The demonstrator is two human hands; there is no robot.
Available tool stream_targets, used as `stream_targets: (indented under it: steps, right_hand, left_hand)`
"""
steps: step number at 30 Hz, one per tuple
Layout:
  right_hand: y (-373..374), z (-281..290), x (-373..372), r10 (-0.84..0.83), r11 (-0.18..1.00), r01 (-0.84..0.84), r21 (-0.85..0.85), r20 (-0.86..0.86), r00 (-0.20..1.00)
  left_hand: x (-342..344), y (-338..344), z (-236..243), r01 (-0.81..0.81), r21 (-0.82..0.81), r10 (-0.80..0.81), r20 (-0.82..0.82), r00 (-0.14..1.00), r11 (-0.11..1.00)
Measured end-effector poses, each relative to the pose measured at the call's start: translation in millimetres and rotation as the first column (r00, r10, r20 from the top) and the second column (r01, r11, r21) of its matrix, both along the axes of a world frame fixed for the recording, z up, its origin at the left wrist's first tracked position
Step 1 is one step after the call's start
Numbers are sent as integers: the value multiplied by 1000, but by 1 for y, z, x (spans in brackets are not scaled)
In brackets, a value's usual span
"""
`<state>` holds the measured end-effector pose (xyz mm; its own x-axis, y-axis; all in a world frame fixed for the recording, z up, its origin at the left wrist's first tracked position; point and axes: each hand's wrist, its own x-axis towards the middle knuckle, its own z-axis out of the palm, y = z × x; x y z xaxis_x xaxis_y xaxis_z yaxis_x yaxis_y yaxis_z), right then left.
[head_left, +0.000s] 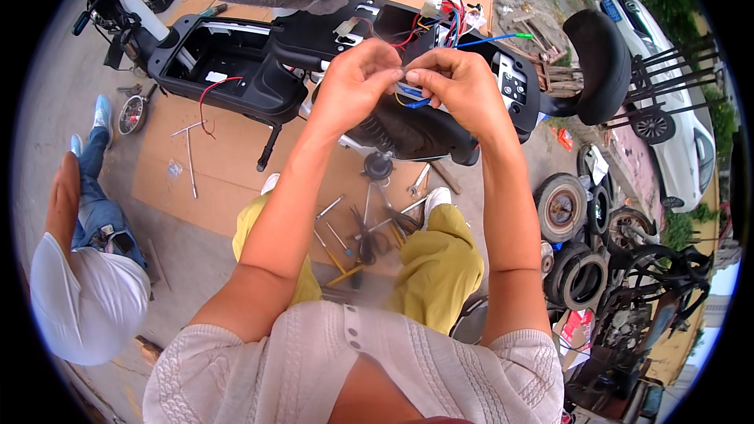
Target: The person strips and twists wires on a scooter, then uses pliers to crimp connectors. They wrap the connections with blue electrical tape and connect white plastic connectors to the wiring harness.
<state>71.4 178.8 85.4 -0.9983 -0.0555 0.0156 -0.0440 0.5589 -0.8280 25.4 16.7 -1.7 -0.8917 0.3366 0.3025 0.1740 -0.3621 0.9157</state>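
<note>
Left hand [361, 82] and right hand [459, 86] meet over the scooter's [283, 94] rear body. Fingers of both pinched closed, seemingly on the blue wires [412, 102]; exact strand too small to tell. Wires sit at the scooter's near side, just under the fingertips. Best: grip near the ends, steady both hands, don't tug toward the scooter.

Wires [453, 25] on scooter [308, 45]; tires [561, 207] right of cardboard [228, 149].
</note>
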Motion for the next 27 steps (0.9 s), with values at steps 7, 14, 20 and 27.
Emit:
stream_targets:
  steps: [7, 14, 20, 27]
  right_hand:
    - [-10, -12, 4, -83, 984, 119, 133, -249, 965]
    - [-9, -17, 2, -114, 988, 134, 75, -230, 967]
    - [5, 0, 0, -95, 991, 85, -107, -91, 991]
    - [0, -3, -2, 237, 943, -93, 319, -450, 861]
  left_hand:
    - [0, 2, -2, 17, 36, -17, -7, 1000, 999]
    - [-2, 6, -3, 4, 33, -5, 32, 999, 999]
    - [-1, 3, 1, 23, -22, -21, 99, 995, 999]
    - [-2, 0, 5, 105, -45, -98, 135, 986, 993]
